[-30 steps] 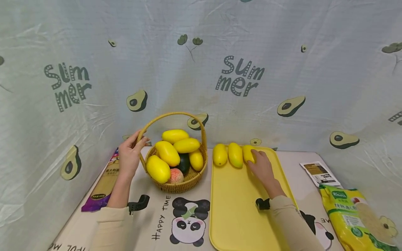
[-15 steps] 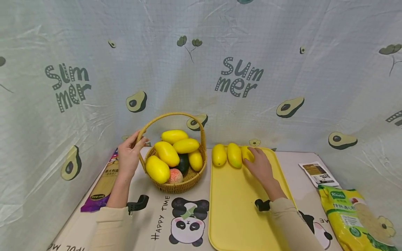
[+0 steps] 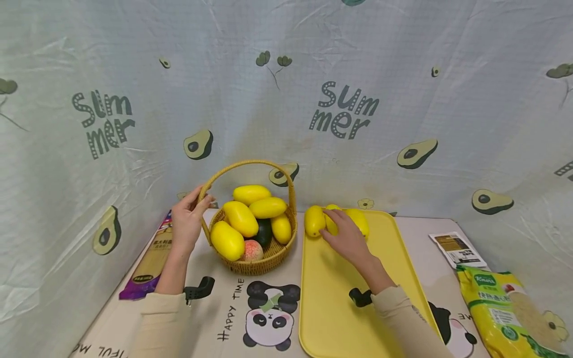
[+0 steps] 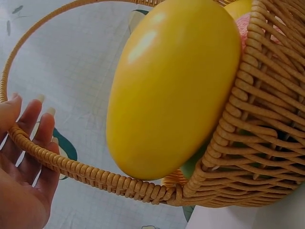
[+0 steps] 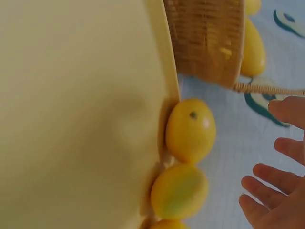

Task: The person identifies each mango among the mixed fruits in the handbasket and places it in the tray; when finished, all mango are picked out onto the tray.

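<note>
The wicker basket (image 3: 261, 267) stands left of centre in the head view. In it lie several yellow mangoes (image 3: 239, 219), a peach (image 3: 253, 250) and a dark green fruit (image 3: 264, 232). My left hand (image 3: 187, 219) holds the left side of the basket handle (image 4: 102, 177), thumb on one side and fingers on the other. Three mangoes (image 5: 190, 131) lie in a row at the far end of the yellow tray (image 3: 344, 298). My right hand (image 3: 346, 237) hovers over the middle one and partly hides it. Its fingers (image 5: 267, 191) are spread and hold nothing.
A noodle packet (image 3: 149, 263) lies left of the basket, behind my left forearm. At the right are a small flat pouch (image 3: 457, 249) and a yellow Knorr bag (image 3: 508, 311). An avocado-print sheet (image 3: 286, 99) hangs behind and at both sides.
My right hand has let go of the rightmost mango on the tray and shifted left, over the middle one. The left hand stays on the basket handle.
</note>
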